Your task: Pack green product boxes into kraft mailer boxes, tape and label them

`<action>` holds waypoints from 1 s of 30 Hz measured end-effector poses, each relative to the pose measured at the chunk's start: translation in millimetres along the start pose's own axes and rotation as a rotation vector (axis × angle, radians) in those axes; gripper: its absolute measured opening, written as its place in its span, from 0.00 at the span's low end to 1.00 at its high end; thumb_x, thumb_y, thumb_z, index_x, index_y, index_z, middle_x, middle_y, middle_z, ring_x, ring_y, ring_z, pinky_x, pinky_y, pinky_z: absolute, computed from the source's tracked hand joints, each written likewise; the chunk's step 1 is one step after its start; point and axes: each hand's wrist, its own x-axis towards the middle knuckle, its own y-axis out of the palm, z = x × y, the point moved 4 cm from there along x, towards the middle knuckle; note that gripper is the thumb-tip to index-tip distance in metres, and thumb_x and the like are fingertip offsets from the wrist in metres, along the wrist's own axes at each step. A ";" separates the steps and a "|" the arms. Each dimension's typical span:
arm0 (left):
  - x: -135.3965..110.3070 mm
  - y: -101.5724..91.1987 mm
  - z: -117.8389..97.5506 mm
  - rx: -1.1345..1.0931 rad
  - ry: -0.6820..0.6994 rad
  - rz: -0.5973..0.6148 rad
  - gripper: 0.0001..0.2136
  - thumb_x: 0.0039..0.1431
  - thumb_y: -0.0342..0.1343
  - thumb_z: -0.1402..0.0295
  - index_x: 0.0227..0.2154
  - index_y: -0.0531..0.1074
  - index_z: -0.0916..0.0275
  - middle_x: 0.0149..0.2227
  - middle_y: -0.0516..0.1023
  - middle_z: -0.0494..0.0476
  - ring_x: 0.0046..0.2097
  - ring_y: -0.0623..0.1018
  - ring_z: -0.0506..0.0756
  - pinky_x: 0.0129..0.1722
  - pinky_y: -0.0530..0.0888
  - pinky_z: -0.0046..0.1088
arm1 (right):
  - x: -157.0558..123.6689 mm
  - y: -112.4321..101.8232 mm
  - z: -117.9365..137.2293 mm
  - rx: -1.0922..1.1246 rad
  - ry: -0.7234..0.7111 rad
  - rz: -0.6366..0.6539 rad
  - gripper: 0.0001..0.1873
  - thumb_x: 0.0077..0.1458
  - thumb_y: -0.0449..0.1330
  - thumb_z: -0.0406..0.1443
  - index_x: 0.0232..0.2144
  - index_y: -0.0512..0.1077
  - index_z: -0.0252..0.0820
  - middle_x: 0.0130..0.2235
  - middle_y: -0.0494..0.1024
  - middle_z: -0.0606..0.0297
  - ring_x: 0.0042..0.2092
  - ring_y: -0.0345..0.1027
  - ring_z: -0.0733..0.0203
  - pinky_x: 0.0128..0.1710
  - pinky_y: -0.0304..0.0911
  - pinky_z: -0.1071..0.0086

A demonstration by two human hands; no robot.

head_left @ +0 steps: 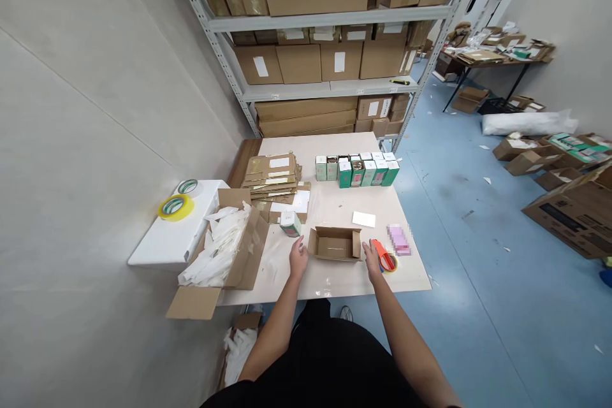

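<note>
A small open cardboard box [335,244] sits on the pale table [335,207], flaps up and nothing visible inside. My left hand [298,257] hovers just left of it with its fingers spread, holding nothing. My right hand [371,259] is at the box's right side, beside an orange tape dispenser [384,256]; I cannot tell whether it touches it. A small green-and-white carton [291,224] lies tipped just beyond my left hand. A white card [364,219] and a pink object [398,240] lie to the right.
A row of green and white cartons [356,170] stands at the table's far side, next to a stack of flat cardboard [272,177]. An open box of white bags [224,248] overhangs the left edge. Tape rolls [176,206] rest on a white shelf. Shelving [329,44] with boxes stands behind.
</note>
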 end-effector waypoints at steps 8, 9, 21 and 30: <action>33.0 34.4 -47.6 0.473 0.114 0.465 0.20 0.60 0.60 0.61 0.55 0.77 0.59 0.61 0.76 0.62 0.71 0.64 0.65 0.70 0.61 0.43 | 7.4 33.1 38.0 -0.442 -0.023 0.078 0.45 0.55 0.63 0.47 0.71 0.56 0.42 0.65 0.71 0.52 0.65 0.67 0.47 0.63 0.63 0.56; 33.1 36.9 -42.6 0.508 0.067 0.501 0.25 0.57 0.64 0.58 0.57 0.76 0.60 0.64 0.73 0.64 0.72 0.61 0.68 0.70 0.61 0.45 | 6.2 36.3 40.2 -0.508 -0.034 0.061 0.45 0.55 0.63 0.46 0.71 0.56 0.41 0.65 0.70 0.50 0.65 0.66 0.46 0.63 0.63 0.57; -14.7 55.2 -9.8 0.687 0.135 0.493 0.17 0.55 0.71 0.59 0.44 0.80 0.60 0.78 0.31 0.59 0.77 0.40 0.70 0.71 0.55 0.58 | -2.2 38.7 42.9 -0.833 -0.169 0.019 0.33 0.61 0.53 0.35 0.68 0.60 0.40 0.59 0.77 0.51 0.56 0.74 0.47 0.52 0.65 0.62; -24.9 43.0 -29.2 0.549 0.227 0.381 0.03 0.60 0.63 0.72 0.34 0.82 0.62 0.78 0.45 0.55 0.77 0.46 0.70 0.73 0.54 0.54 | 7.6 -15.0 27.1 -0.655 -0.117 -0.129 0.38 0.60 0.47 0.33 0.72 0.54 0.37 0.55 0.77 0.50 0.52 0.75 0.50 0.47 0.67 0.66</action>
